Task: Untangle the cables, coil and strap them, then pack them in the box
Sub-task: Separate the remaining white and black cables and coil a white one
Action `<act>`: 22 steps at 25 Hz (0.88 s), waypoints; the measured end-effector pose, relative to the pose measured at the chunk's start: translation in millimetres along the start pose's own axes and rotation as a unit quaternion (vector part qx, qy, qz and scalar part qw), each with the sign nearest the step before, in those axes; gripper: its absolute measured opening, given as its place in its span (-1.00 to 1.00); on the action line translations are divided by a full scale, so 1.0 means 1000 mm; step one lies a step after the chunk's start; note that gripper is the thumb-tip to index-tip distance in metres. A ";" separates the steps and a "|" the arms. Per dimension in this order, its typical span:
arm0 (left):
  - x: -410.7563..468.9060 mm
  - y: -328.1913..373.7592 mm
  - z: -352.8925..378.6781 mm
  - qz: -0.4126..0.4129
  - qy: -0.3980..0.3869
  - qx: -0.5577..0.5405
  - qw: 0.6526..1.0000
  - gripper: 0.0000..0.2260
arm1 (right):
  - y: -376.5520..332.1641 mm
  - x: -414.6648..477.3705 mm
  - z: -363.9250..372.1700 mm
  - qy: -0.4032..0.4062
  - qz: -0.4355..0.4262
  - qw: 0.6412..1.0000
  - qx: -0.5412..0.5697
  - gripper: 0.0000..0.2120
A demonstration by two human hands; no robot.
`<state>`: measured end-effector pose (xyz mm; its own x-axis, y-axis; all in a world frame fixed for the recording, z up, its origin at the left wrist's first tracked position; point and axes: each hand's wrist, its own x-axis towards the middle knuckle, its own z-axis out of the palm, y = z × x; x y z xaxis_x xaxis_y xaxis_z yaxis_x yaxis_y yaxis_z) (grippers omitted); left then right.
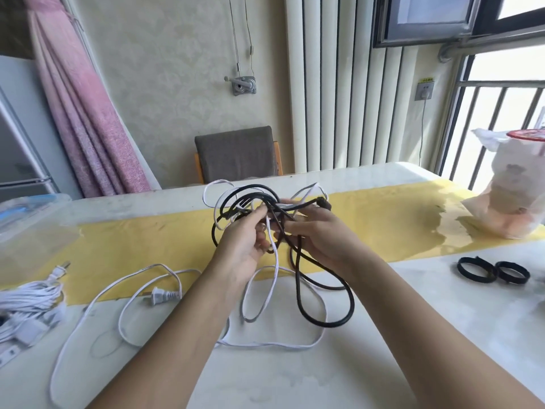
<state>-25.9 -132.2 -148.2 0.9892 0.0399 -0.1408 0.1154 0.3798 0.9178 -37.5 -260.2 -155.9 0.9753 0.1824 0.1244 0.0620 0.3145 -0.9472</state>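
Clearly still at the untangling step: left hand and right hand lift the knotted black and white power cables above the pale marble-look surface, fingers curled round strands. Next, probably, comes teasing a black loop free.

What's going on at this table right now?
A person is working on a tangle of black cable and white cable, gripping it with the left hand and right hand above the table. Loops hang down onto the tabletop. Two black straps lie unused at right; neither cable is coiled yet.
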 end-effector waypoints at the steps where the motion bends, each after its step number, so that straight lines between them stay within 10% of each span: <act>1: 0.003 -0.001 -0.001 0.013 0.017 -0.010 1.000 -0.80 | -0.002 -0.003 0.002 0.043 -0.014 0.993 -0.106 -0.75; 4: 0.014 -0.001 -0.014 0.101 0.041 0.056 0.992 -0.76 | -0.020 -0.010 -0.009 0.121 -0.040 0.939 -0.321 -0.93; 9: 0.029 0.010 -0.044 0.254 0.025 0.440 0.861 -0.75 | -0.061 -0.030 -0.103 0.385 -0.024 0.827 -0.409 -0.84; 13: 0.022 0.017 -0.037 0.134 -0.068 0.182 0.972 -0.74 | -0.045 -0.031 -0.136 0.467 0.146 0.722 -0.489 -0.77; 15: 0.018 0.013 -0.031 0.097 -0.109 0.127 0.981 -0.75 | -0.042 -0.021 -0.116 0.444 0.081 0.684 -0.573 -0.67; 18: 0.016 0.010 -0.027 0.099 -0.144 0.115 0.978 -0.75 | -0.042 -0.015 -0.055 0.346 -0.167 0.774 -0.504 -0.70; 20: 0.013 0.009 -0.024 0.120 -0.161 0.131 0.971 -0.76 | -0.035 -0.016 -0.015 0.230 -0.147 0.867 -0.417 -0.77; 22: 0.010 0.006 -0.019 0.154 -0.181 0.169 0.956 -0.78 | -0.023 -0.015 0.000 0.132 -0.030 0.873 -0.469 -0.65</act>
<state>-17.4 -112.1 -151.5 0.9402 -0.2441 0.2376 -0.2252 0.0778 0.9712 -53.2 -269.9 -135.9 0.9716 -0.0679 0.2269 0.1402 -0.6072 -0.7821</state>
